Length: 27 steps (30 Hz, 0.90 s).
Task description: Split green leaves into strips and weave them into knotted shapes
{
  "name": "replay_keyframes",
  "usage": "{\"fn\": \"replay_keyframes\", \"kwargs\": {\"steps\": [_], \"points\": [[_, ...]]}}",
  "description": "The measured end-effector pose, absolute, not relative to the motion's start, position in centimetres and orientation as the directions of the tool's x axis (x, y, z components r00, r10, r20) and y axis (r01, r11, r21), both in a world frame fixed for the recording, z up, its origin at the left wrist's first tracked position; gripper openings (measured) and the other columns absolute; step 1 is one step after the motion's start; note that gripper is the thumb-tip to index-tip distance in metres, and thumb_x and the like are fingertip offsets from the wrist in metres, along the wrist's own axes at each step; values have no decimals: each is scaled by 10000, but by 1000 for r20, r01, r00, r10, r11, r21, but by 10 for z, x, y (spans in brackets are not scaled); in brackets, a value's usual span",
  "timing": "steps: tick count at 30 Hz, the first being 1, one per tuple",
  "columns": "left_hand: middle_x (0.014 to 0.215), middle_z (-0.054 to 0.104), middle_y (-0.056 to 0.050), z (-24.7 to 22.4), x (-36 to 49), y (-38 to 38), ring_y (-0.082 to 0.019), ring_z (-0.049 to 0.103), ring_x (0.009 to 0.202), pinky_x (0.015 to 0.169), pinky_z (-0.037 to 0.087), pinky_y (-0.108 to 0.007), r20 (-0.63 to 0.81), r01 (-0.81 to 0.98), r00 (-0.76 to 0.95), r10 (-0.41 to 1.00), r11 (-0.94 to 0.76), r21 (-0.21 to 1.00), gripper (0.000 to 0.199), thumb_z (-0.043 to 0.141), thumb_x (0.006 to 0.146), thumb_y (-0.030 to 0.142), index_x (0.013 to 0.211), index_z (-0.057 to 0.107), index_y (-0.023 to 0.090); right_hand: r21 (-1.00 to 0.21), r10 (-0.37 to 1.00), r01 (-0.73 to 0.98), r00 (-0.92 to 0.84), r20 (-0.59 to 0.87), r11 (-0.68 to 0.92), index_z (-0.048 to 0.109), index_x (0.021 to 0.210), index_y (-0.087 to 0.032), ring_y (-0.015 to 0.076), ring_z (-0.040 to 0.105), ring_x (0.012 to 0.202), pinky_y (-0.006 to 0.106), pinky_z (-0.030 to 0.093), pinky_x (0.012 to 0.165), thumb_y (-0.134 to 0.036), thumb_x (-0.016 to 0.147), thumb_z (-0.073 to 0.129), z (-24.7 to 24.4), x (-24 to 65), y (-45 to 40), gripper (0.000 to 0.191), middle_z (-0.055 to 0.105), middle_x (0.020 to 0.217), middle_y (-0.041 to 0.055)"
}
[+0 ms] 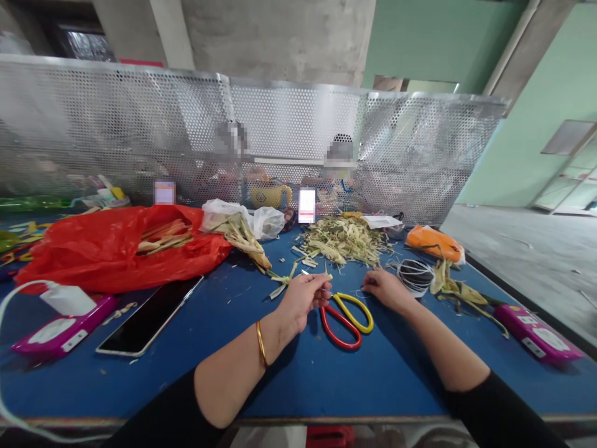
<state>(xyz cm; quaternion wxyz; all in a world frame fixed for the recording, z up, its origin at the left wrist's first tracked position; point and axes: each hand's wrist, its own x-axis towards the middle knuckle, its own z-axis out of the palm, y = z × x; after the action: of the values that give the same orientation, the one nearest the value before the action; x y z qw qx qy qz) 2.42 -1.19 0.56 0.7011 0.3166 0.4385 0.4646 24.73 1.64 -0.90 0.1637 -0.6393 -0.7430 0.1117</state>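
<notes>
My left hand is closed in a pinch, with a small pale piece of dried husk at its fingertips. Beneath it lies a pair of scissors with one red and one yellow handle loop; the hand partly covers the blades. To the right, my right hand rests low over the table, fingers curled together. A thin thread or wire seems to show by its fingertips, but what they pinch is too small to make out. Next to that hand sits a spool of pale cord.
Behind the hands is a heap of shredded husk. A red plastic bag, a phone and a purple box with a white charger are on the left. An orange packet and another purple box lie right. A perforated metal screen stands behind.
</notes>
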Motion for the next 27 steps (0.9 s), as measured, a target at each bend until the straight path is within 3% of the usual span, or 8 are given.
{"fn": "replay_keyframes", "kwargs": {"steps": [3,8,16,20,27], "points": [[587,597,-1,3,25,-12,-68,550,470,477,470,-189,-327,-365,204,923,382,849,180,719,747,229,646,616,121,-438,986,885,-114,125,158,578,674,-187,156,570,678,244,399,620,-213,762,586,-11,248,15,92,613,703,17],[592,601,-1,2,25,-11,-66,548,463,476,474,-190,-348,-368,207,914,403,838,179,727,742,220,643,612,125,-544,982,826,-62,177,150,507,798,-210,131,530,508,241,410,540,-301,884,390,-11,247,16,172,581,613,-29],[596,602,-5,1,27,-12,-66,546,460,465,466,-185,-364,-356,220,905,422,834,162,671,791,192,657,615,121,-483,963,851,-91,253,207,570,896,-200,164,539,633,255,354,595,-223,806,494,11,239,20,121,599,658,-5],[595,594,-2,2,27,-12,-63,545,462,466,468,-180,-366,-358,219,904,423,832,183,628,823,182,652,600,122,-478,966,843,-176,189,247,609,929,-191,155,550,610,247,346,578,-157,779,515,20,223,32,180,623,620,-12],[589,588,0,-1,26,-9,-59,540,463,474,467,-176,-373,-370,218,902,430,823,190,643,815,199,651,587,122,-551,946,782,-319,51,293,633,784,-170,111,580,548,211,415,549,-136,779,535,37,196,65,103,676,583,-24]]}}
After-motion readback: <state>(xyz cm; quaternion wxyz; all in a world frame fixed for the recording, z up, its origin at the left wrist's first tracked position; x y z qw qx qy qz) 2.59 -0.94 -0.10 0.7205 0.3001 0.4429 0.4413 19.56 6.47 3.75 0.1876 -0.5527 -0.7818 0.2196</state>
